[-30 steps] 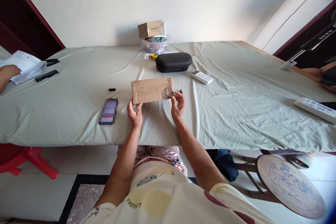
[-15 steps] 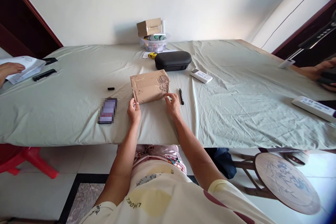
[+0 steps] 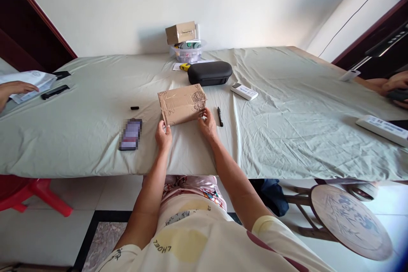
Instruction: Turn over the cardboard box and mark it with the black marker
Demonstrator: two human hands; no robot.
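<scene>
A taped brown cardboard box (image 3: 181, 104) with pen scribbles lies flat on the cloth-covered table (image 3: 95, 106) in front of me. My left hand (image 3: 163, 134) grips its near left corner with curled fingers. My right hand (image 3: 208, 122) holds the near right corner, fingers pressed against the box. A black marker (image 3: 219, 116) lies just right of my right hand, and its small black cap (image 3: 134, 108) rests left of the box.
A phone (image 3: 130, 134) lies left of my hands. Behind the box are a black case (image 3: 209, 72), a white remote (image 3: 244, 92) and a tub with a small carton (image 3: 181, 33). Other people's hands show at the left edge (image 3: 9, 90) and right edge (image 3: 393, 85).
The box was held upright above the table a second ago; it now lies flat on the cloth. Both my hands moved down with it and stay at its near corners.
</scene>
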